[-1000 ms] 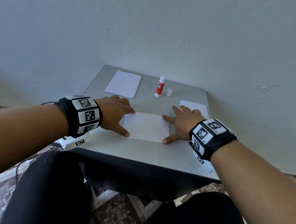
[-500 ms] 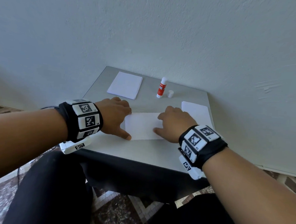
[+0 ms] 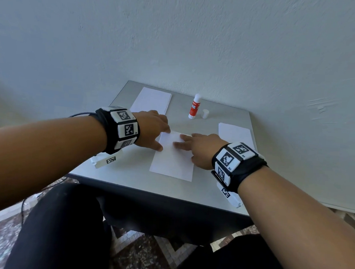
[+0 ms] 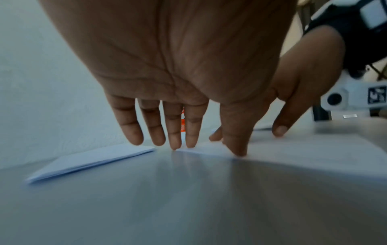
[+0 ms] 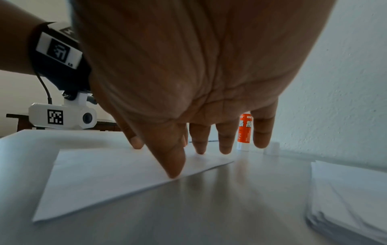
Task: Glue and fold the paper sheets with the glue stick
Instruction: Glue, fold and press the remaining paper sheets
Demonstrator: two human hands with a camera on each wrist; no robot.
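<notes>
A folded white sheet (image 3: pixel 174 161) (image 5: pixel 108 175) (image 4: pixel 303 155) lies lengthwise in the middle of the grey table (image 3: pixel 140 186). My left hand (image 3: pixel 154 130) (image 4: pixel 184 126) presses straight fingers on the sheet's far left corner. My right hand (image 3: pixel 198 148) (image 5: pixel 199 140) presses flat on its far right part, fingers straight. The red and white glue stick (image 3: pixel 194 106) (image 5: pixel 244 131) stands uncapped at the back of the table, its white cap (image 3: pixel 205 113) (image 5: pixel 272 148) beside it on the right.
A stack of white sheets (image 3: pixel 151 100) (image 4: pixel 90 159) lies at the back left. Another pile of white paper (image 3: pixel 234 134) (image 5: pixel 347 195) lies at the right edge. A pale wall (image 3: pixel 178 40) rises right behind the table. My knees are below the front edge.
The sheet has turned from lying crosswise to lying lengthwise toward me. My right hand slid left onto it, and my left hand shifted to its far left corner.
</notes>
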